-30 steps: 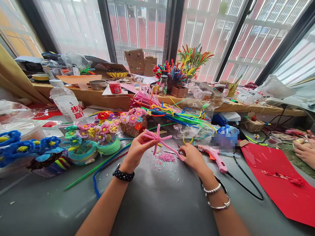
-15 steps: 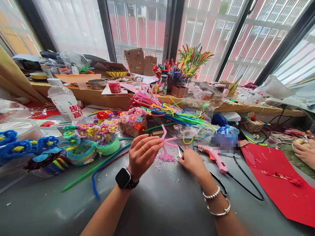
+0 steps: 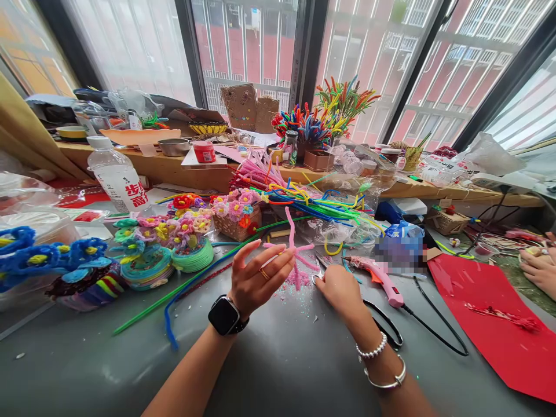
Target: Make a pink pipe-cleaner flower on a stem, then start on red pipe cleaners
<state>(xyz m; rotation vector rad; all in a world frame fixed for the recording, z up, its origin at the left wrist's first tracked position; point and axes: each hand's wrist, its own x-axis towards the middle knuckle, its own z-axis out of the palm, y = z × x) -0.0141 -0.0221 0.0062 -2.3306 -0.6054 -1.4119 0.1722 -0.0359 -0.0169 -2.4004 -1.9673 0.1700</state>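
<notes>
On a smooth grey bench (image 3: 278,359) below tall barred windows (image 3: 247,52), a person's two bare hands work amid craft clutter. A long wooden ledge (image 3: 174,168) runs behind, crowded with jars and bright upright stems.

The left hand (image 3: 256,284), wearing one black smartwatch (image 3: 223,315) and one ring, holds one pink fuzzy pipe-cleaner piece (image 3: 293,246) just above the bench. Its fingers are pinched on the piece, which branches into several thin arms like a star. The right hand (image 3: 341,288), with two bracelets at the wrist, has its fingers curled around one pair of small metal scissors (image 3: 320,265), blades near the pink piece. Beneath lies one small heap of pink fluff trimmings (image 3: 299,279).

Just to the right lie one pink plastic glue gun (image 3: 377,278), trailing a black cord, and one flat red paper sheet (image 3: 499,330). At left stands one clear plastic water bottle (image 3: 118,176), near soft blue pipe-cleaner flowers (image 3: 52,255). Another person's hand (image 3: 538,269) shows at the right edge.
</notes>
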